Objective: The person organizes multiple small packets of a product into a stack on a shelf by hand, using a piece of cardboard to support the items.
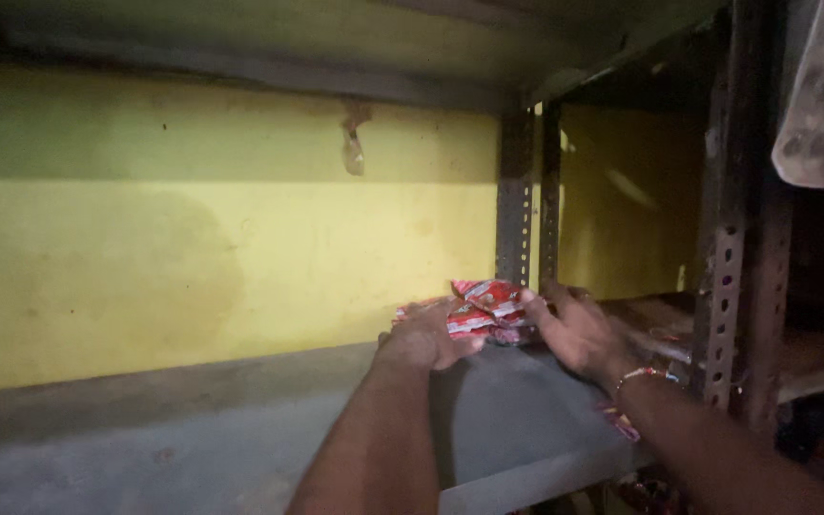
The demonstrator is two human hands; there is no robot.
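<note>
Both hands are gathering red packets (484, 310) at the back of a grey shelf (240, 429). The left hand (428, 334) is lying curled over the pile, and the right hand (574, 329) is pressing its spread fingers (536, 303) to the side; neither is visibly gripping. Squeezing evenly from both sides should be keeping the stack together.

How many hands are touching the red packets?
2. The left hand rests on the left side of the shiny red plastic packets on the grey metal shelf; the right hand touches their right side.

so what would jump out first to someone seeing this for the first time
The small pile of red and white packets at the back of the grey shelf, bright against the yellow wall. Both hands are on it: the left hand at its left side, the right hand at its right. A perforated metal upright stands at the right.
</note>
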